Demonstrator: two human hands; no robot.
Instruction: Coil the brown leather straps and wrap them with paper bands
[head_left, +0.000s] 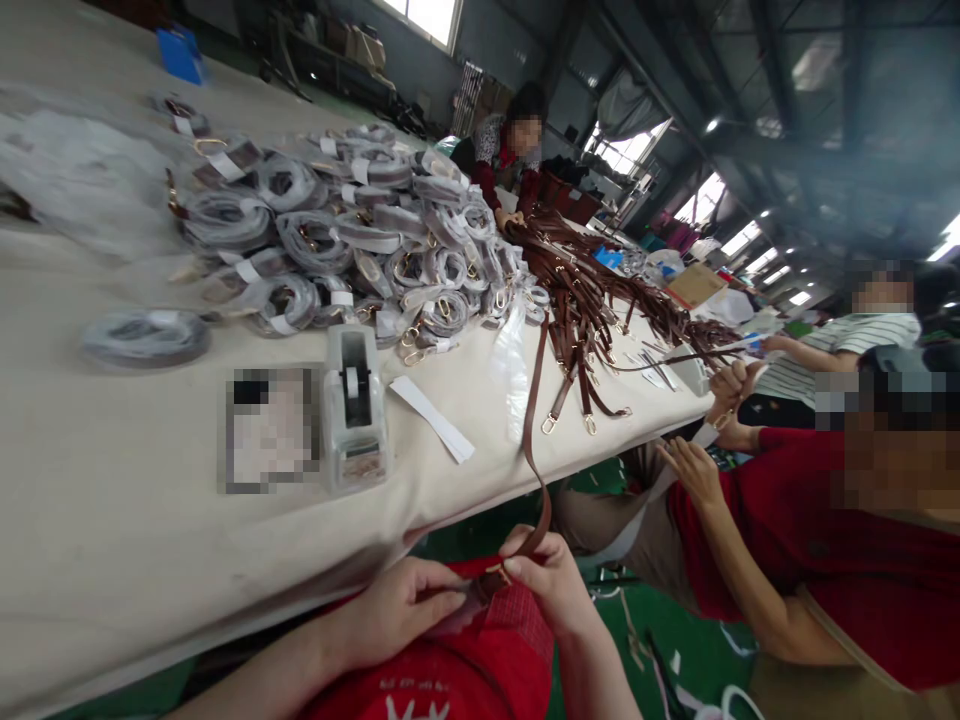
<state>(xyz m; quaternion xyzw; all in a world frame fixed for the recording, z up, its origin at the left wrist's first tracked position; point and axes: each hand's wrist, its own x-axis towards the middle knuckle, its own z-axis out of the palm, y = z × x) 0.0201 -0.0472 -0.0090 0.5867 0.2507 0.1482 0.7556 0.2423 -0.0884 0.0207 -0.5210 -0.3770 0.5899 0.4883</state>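
Note:
A brown leather strap (534,420) runs from the table's edge down to my lap. My right hand (544,575) pinches it beside a gold-coloured metal fitting. To the left of the fitting, my left hand (420,600) is closed on the strap's end, where a thin clear plastic sleeve (454,618) shows around it. On the table ahead lie a tape dispenser (356,410), some white paper strips (433,420) and a flat clear plastic bag (511,370).
Coiled, wrapped straps (307,235) are heaped on the table (112,520), with loose brown straps (577,290) to their right. A person in red (765,490) sits close on my right, hands raised. Other people work further back.

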